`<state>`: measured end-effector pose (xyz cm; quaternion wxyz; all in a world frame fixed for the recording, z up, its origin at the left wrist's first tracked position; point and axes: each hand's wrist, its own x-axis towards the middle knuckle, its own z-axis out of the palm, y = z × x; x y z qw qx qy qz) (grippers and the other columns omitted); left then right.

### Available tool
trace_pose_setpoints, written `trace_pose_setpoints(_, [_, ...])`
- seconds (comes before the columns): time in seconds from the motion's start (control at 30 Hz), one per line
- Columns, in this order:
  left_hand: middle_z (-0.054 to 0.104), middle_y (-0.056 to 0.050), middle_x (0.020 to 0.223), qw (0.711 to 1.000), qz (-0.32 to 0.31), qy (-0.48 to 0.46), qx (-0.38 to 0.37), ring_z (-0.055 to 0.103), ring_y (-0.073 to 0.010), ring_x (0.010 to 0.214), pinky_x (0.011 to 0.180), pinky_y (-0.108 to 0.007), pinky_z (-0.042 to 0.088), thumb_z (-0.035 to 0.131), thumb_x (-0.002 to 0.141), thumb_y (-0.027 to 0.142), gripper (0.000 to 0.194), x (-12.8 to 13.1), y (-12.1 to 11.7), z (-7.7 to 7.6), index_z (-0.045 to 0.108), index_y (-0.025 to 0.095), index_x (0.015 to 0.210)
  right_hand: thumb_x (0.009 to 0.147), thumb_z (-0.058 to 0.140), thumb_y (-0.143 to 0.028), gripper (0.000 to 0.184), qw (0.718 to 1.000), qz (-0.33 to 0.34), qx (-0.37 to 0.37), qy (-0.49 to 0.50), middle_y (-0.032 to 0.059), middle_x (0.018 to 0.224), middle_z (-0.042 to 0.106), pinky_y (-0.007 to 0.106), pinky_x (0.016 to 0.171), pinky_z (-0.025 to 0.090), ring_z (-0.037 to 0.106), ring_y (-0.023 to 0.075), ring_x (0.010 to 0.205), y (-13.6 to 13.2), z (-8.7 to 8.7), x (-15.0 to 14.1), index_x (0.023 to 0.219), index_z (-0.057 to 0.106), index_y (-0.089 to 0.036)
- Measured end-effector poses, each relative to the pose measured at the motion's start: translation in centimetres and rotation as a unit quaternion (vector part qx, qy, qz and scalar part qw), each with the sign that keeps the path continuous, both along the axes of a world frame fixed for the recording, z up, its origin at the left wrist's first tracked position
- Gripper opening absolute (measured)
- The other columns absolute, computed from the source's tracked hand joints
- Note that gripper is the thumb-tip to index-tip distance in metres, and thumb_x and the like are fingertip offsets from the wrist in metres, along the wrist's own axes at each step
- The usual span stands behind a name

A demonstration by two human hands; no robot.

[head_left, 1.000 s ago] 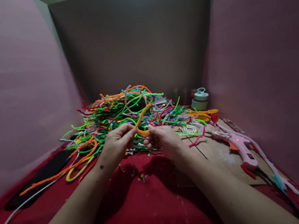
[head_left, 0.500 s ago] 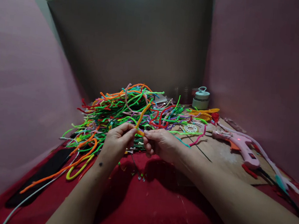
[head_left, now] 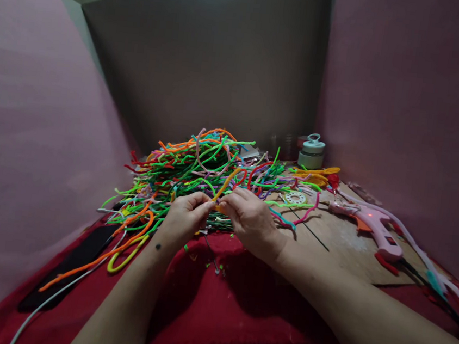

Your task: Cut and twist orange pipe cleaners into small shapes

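Note:
An orange-yellow pipe cleaner (head_left: pixel 227 184) is pinched between my two hands, one end slanting up and to the right. My left hand (head_left: pixel 189 215) closes thumb and forefinger on it. From the other side my right hand (head_left: pixel 248 218) grips it close by, its fingers covering much of the lower bend. Just beyond both hands lies a tangled heap of pipe cleaners (head_left: pixel 189 162) in green, orange, red, pink and purple.
On the right, a pink glue gun (head_left: pixel 375 227) with a lit red light rests on a brown board (head_left: pixel 309 229). Behind stands a pale green jar (head_left: pixel 311 153). A dark phone-like slab (head_left: pixel 67 270), crossed by a white cable (head_left: pixel 52 295), lies left on the red cloth (head_left: pixel 218 313).
My right hand has turned over and come closer to my left, its fingers now over the pipe cleaner. The pipe cleaner's upper end leans further right. The whole view has shifted slightly.

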<state>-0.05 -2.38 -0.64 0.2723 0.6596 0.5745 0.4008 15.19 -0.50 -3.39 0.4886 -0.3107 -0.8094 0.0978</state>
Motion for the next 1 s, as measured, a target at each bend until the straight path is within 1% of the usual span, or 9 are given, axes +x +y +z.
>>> trace_pose_setpoints(0.1, [0.045, 0.006, 0.046, 0.998, -0.041, 0.034, -0.013, 0.038, -0.0068, 0.041, 0.040, -0.018, 0.030, 0.054, 0.072, 0.033, 0.020, 0.0, -0.2, -0.1, 0.051, 0.016, 0.061, 0.086, 0.040, -0.017, 0.022, 0.990, -0.005, 0.121, -0.071, 0.0093, 0.088, 0.061, 0.031, 0.081, 0.036, 0.046, 0.0176, 0.086, -0.1, 0.2, 0.2, 0.091, 0.061, -0.014])
trace_pose_setpoints(0.2, [0.045, 0.006, 0.045, 0.997, -0.055, 0.028, -0.035, 0.038, -0.0066, 0.039, 0.038, -0.018, 0.028, 0.054, 0.073, 0.034, 0.021, 0.2, -0.4, -0.1, 0.052, 0.016, 0.062, 0.083, 0.046, -0.020, 0.021, 0.991, -0.032, 0.087, -0.097, 0.0080, 0.072, 0.061, 0.033, 0.077, 0.036, 0.046, 0.0186, 0.078, 0.1, 0.3, 0.3, 0.075, 0.064, -0.015])
trace_pose_setpoints(0.27, [0.045, 0.006, 0.043, 0.997, -0.048, 0.004, -0.053, 0.036, -0.0067, 0.036, 0.036, -0.018, 0.026, 0.054, 0.073, 0.035, 0.020, 0.3, -0.5, 0.0, 0.053, 0.016, 0.065, 0.079, 0.049, -0.019, 0.021, 0.997, -0.039, -0.013, -0.061, 0.0055, 0.063, 0.060, 0.031, 0.070, 0.036, 0.047, 0.0163, 0.069, 0.2, 0.3, 0.2, 0.066, 0.065, -0.016])
trace_pose_setpoints(0.33, [0.047, 0.005, 0.043, 0.997, -0.042, -0.028, -0.067, 0.037, -0.0070, 0.035, 0.036, -0.018, 0.025, 0.054, 0.074, 0.035, 0.020, 0.4, -0.5, 0.1, 0.054, 0.016, 0.068, 0.073, 0.052, -0.018, 0.018, 0.985, -0.009, -0.172, 0.016, 0.0027, 0.057, 0.058, 0.027, 0.060, 0.036, 0.046, 0.0129, 0.058, 0.2, 0.5, 0.1, 0.061, 0.064, -0.015])
trace_pose_setpoints(0.43, [0.051, 0.003, 0.046, 0.995, -0.051, -0.067, -0.058, 0.042, -0.0079, 0.040, 0.040, -0.019, 0.030, 0.055, 0.074, 0.036, 0.021, 0.2, -0.3, 0.1, 0.055, 0.015, 0.070, 0.068, 0.053, -0.019, 0.015, 0.902, 0.105, -0.394, 0.139, 0.0002, 0.050, 0.056, 0.023, 0.048, 0.034, 0.044, 0.0090, 0.045, 0.0, 0.9, 0.0, 0.056, 0.060, -0.013])
trace_pose_setpoints(0.5, [0.053, 0.002, 0.050, 0.995, -0.061, -0.072, -0.040, 0.046, -0.0088, 0.045, 0.046, -0.020, 0.035, 0.056, 0.074, 0.036, 0.021, -0.1, 0.0, 0.0, 0.056, 0.015, 0.070, 0.069, 0.050, -0.019, 0.016, 0.859, 0.160, -0.453, 0.175, 0.0007, 0.049, 0.058, 0.022, 0.046, 0.035, 0.045, 0.0085, 0.042, -0.1, 1.1, 0.0, 0.057, 0.059, -0.013])
trace_pose_setpoints(0.53, [0.054, 0.002, 0.052, 0.995, -0.064, -0.069, -0.029, 0.047, -0.0091, 0.047, 0.048, -0.020, 0.036, 0.056, 0.074, 0.036, 0.022, -0.3, 0.1, 0.0, 0.057, 0.015, 0.070, 0.070, 0.049, -0.020, 0.017, 0.856, 0.170, -0.457, 0.173, 0.0012, 0.050, 0.059, 0.022, 0.046, 0.036, 0.046, 0.0087, 0.042, -0.1, 1.2, 0.1, 0.057, 0.059, -0.013])
trace_pose_setpoints(0.77, [0.056, 0.000, 0.062, 0.999, -0.012, -0.011, 0.043, 0.049, -0.0110, 0.058, 0.051, -0.021, 0.038, 0.063, 0.066, 0.031, 0.017, -0.1, 0.0, 0.2, 0.063, 0.014, 0.064, 0.071, 0.053, -0.023, 0.021, 0.925, 0.118, -0.355, 0.065, 0.0022, 0.050, 0.060, 0.021, 0.045, 0.033, 0.047, 0.0084, 0.043, 0.6, 0.4, 0.0, 0.053, 0.060, -0.014])
trace_pose_setpoints(1.0, [0.036, 0.008, 0.043, 0.976, -0.050, -0.200, -0.074, 0.027, -0.0032, 0.034, 0.035, -0.017, 0.018, 0.060, 0.071, 0.035, 0.020, 0.6, -0.3, -0.6, 0.053, 0.016, 0.068, 0.073, 0.050, -0.021, 0.024, 0.957, 0.056, -0.275, 0.072, -0.0014, 0.048, 0.053, 0.021, 0.047, 0.029, 0.043, 0.0076, 0.047, -0.3, 0.7, -0.1, 0.051, 0.055, -0.015])
